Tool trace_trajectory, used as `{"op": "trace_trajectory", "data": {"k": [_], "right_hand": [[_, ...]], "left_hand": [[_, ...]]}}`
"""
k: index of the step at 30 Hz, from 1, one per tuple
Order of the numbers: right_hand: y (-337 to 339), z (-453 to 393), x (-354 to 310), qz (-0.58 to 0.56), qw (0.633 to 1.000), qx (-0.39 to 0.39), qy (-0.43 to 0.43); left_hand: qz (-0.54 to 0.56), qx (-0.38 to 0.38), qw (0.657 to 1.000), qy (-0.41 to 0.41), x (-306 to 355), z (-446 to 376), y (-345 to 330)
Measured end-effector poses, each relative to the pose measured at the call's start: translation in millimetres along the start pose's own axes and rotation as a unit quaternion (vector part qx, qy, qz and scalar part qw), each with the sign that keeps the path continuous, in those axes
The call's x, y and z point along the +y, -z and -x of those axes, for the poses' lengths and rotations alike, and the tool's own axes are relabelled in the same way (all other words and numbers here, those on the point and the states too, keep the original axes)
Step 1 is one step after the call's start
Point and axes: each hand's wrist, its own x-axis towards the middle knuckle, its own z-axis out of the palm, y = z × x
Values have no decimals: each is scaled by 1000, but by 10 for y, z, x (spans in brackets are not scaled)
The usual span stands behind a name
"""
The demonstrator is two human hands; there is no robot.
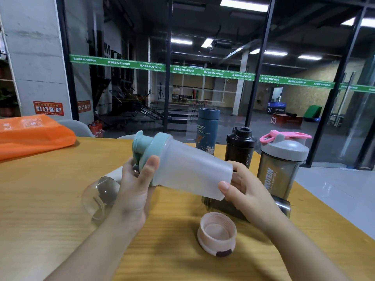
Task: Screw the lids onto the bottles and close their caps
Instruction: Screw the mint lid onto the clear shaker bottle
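I hold a frosted white shaker bottle (190, 169) on its side above the table, its teal lid (149, 148) pointing left with the flip cap standing up. My left hand (135, 189) grips the lid end, thumb on the teal rim. My right hand (245, 189) grips the bottle's base. A pink lid (217, 233) lies upside down on the table below. A clear bottle (97, 196) lies on its side to the left. A dark bottle (223, 207) with a steel end lies behind my right hand.
Three bottles stand at the table's far side: a dark blue flask (207, 131), a black shaker (240, 147) and a grey shaker with a pink cap (282, 161). An orange bag (34, 134) lies at the far left. The wooden table's right edge (332, 216) runs diagonally.
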Motion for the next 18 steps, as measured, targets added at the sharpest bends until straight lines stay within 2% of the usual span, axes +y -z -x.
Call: {"op": "trace_trajectory", "data": {"k": [4, 9, 18], "right_hand": [[-19, 6, -2, -10, 1000, -15, 7], [-75, -83, -198, 84, 995, -13, 58], [-371, -469, -788, 155, 978, -99, 100]], "left_hand": [[11, 9, 1000, -13, 39, -1, -24], [2, 29, 999, -31, 81, -19, 6], [-62, 17, 992, -105, 163, -49, 60]]}}
